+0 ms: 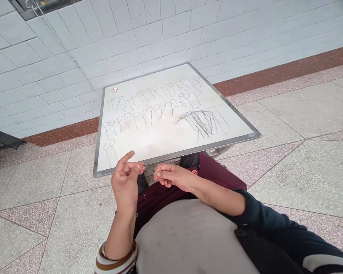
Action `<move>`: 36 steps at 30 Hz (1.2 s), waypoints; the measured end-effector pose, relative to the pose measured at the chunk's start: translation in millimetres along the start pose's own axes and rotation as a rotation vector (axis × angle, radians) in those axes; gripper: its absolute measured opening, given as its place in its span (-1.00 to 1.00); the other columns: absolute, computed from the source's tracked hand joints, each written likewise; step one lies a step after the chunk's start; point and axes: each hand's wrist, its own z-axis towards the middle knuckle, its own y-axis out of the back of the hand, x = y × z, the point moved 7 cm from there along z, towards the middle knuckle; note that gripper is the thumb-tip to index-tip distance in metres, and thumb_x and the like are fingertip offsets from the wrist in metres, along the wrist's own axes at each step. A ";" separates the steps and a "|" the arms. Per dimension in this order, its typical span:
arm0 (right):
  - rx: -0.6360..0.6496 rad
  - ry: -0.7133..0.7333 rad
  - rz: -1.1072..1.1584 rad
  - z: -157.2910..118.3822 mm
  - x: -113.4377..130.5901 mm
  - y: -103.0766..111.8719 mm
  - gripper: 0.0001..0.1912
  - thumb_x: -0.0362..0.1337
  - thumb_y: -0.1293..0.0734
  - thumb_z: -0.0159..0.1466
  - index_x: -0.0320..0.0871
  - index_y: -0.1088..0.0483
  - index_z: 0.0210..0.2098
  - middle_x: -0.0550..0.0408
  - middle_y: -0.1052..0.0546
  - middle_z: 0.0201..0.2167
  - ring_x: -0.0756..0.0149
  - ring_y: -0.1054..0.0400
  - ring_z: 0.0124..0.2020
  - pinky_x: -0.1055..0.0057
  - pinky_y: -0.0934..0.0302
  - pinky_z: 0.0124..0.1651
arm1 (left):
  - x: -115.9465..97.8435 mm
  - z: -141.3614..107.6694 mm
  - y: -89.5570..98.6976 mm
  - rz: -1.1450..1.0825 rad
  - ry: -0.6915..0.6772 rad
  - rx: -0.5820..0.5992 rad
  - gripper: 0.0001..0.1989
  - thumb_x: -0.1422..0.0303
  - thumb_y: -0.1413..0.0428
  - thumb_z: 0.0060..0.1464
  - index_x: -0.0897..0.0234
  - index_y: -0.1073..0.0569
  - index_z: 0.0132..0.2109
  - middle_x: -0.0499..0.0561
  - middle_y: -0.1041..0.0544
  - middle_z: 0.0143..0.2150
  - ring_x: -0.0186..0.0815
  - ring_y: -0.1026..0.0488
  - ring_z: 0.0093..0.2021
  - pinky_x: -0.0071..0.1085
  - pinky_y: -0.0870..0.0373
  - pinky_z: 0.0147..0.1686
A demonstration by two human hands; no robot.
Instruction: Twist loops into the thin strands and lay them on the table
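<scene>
A thin wire (148,170) runs between my two hands, just past the table's near edge. My left hand (128,175) pinches one end between thumb and index finger, the other fingers partly raised. Closed round the wire's other end is my right hand (168,176). On the white table (148,146) lie rows of thin dark wires with looped heads (136,114) and straight tails. A loose pile of straight wires (204,121) spreads over the table's right side.
The table has a grey metal rim and stands against a white tiled wall (148,34). A small white and red object (115,90) sits at its far left corner. My legs are under the near edge. Speckled floor tiles (303,171) surround the table.
</scene>
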 end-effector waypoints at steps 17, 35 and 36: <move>-0.050 0.019 -0.162 -11.1 -9.3 5.6 -0.85 -0.25 -0.28 0.22 -0.19 -0.36 -0.44 0.26 -0.29 -0.62 0.51 -0.11 -0.58 0.54 -0.05 -0.47 | 12.9 -0.4 13.9 -0.006 0.014 -0.040 -0.63 0.38 -0.27 -0.05 0.28 -0.54 -0.03 -0.08 -0.56 -0.43 -0.39 -0.51 -0.36 -0.43 -0.47 -0.25; -0.102 -0.096 -0.346 -37.5 -30.0 20.5 -0.82 -0.19 -0.24 0.21 -0.17 -0.32 -0.43 0.25 -0.27 -0.61 0.47 -0.12 -0.57 0.50 -0.06 -0.44 | 15.8 -3.6 25.5 0.036 0.003 -0.103 -0.65 0.39 -0.26 -0.05 0.30 -0.56 -0.05 -0.08 -0.57 -0.43 -0.39 -0.51 -0.39 -0.42 -0.48 -0.27; -0.098 -0.102 -0.361 -39.3 -31.8 22.0 -0.84 -0.21 -0.23 0.21 -0.17 -0.32 -0.42 0.24 -0.27 -0.60 0.47 -0.13 -0.56 0.50 -0.07 -0.44 | 16.9 -3.5 26.6 0.037 0.009 -0.106 -0.65 0.39 -0.26 -0.06 0.30 -0.55 -0.05 -0.08 -0.57 -0.42 -0.40 -0.50 -0.40 -0.42 -0.48 -0.28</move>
